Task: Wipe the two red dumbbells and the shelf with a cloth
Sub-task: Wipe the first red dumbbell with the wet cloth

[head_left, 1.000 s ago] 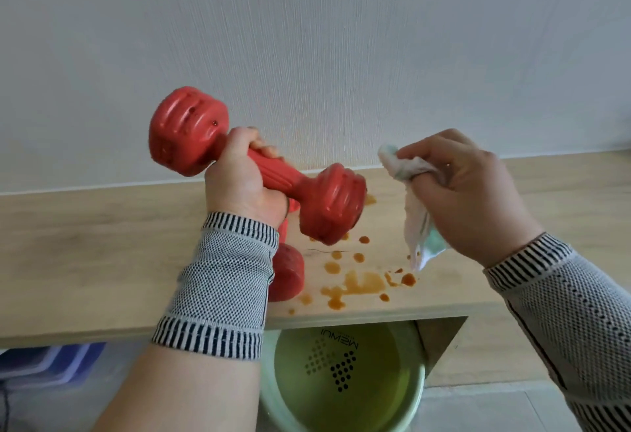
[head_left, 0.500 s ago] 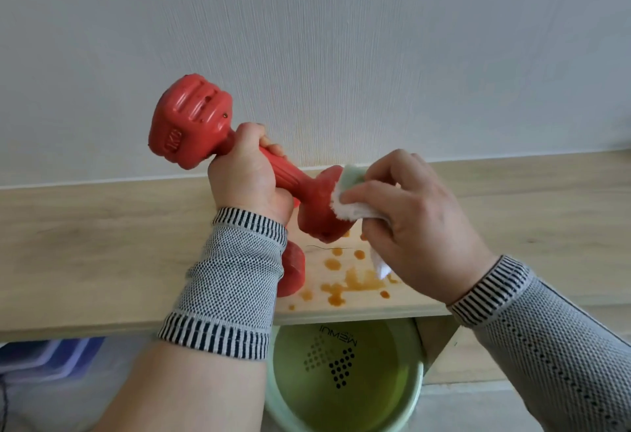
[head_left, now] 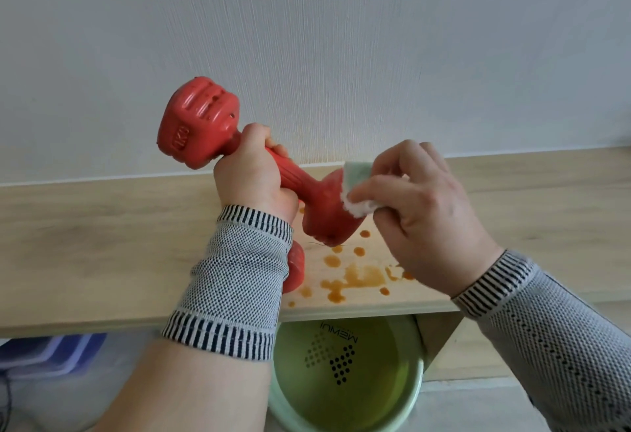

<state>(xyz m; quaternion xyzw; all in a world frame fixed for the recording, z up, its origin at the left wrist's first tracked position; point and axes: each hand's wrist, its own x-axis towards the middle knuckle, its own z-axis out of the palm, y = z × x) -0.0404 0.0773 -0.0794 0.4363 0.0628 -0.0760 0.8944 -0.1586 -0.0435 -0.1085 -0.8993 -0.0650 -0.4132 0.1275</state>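
Observation:
My left hand (head_left: 252, 177) grips the handle of a red dumbbell (head_left: 198, 124), held tilted above the wooden shelf (head_left: 102, 244) with its lower head near the boards. My right hand (head_left: 423, 213) holds a white and pale green cloth (head_left: 356, 187) pressed against that lower head. A second red dumbbell (head_left: 296, 269) lies on the shelf, mostly hidden behind my left wrist. Orange-brown spill spots (head_left: 355, 278) mark the shelf just below the raised dumbbell.
A pale green basin (head_left: 345, 373) with water stands on the floor under the shelf's front edge. Blue plastic bins (head_left: 51, 353) sit lower left beneath the shelf. A white wall (head_left: 341, 39) rises directly behind the shelf.
My right hand brought the cloth from the right onto the dumbbell's lower head and now rubs higher on it. My left hand turned the dumbbell, showing the upper head's end face.

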